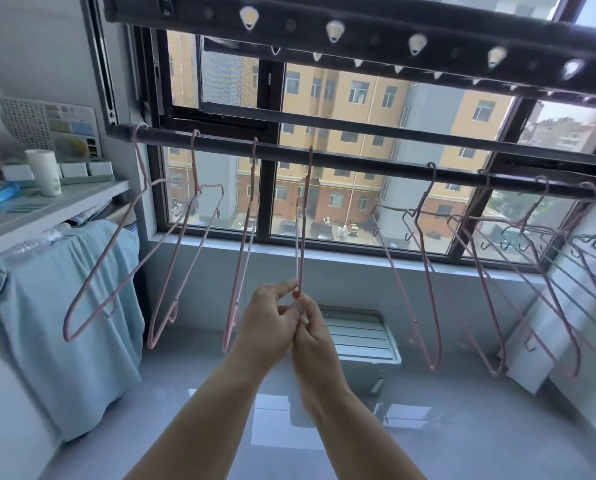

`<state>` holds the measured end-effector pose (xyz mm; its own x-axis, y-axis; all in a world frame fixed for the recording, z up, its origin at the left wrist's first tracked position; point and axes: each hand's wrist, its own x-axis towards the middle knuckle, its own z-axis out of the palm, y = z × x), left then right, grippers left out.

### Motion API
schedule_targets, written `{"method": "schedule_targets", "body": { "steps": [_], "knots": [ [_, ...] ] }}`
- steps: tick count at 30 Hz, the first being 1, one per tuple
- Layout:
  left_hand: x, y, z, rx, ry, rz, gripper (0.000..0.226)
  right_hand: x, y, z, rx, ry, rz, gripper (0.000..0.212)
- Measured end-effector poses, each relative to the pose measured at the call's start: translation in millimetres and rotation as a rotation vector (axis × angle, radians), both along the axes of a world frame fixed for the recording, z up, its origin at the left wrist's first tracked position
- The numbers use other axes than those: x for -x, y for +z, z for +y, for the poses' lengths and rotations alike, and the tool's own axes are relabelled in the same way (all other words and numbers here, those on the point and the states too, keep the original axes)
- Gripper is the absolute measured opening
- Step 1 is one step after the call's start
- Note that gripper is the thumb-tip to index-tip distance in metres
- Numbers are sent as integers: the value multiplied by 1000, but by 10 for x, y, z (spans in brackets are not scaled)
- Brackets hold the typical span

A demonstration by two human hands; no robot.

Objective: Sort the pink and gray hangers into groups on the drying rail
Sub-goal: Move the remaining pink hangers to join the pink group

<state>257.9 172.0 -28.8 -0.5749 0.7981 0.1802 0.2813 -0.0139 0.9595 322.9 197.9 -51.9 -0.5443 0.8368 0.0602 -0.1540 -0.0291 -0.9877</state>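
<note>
Our left hand [270, 323] and right hand [312, 332] pinch the pink hanger [302, 230] low down; we should slide it left along the rail [376, 163], keeping its hook seated.

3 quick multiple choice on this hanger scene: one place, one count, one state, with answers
1. Where is the white cup? A) on the left shelf B) on the windowsill C) on the floor
2. How many hangers hang left of the held pink hanger? A) one B) three C) six
3. The held pink hanger is: A) hooked on the rail B) off the rail C) on the floor
Answers: 1 A, it stands on the shelf. 2 B, three hooks sit left of it. 3 A, its hook is over the rail; left hand and right hand pinch its lower end.
</note>
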Motion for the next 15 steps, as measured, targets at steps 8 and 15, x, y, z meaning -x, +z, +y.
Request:
{"method": "schedule_targets", "body": {
  "steps": [8,15],
  "knots": [
    [-280,68,79,-122,209,377,48,-799,83,81,-653,-446,-380,46],
    [-786,181,275,-308,76,464,49,-1558,180,718,-465,-622,-554,50]
  ]
}}
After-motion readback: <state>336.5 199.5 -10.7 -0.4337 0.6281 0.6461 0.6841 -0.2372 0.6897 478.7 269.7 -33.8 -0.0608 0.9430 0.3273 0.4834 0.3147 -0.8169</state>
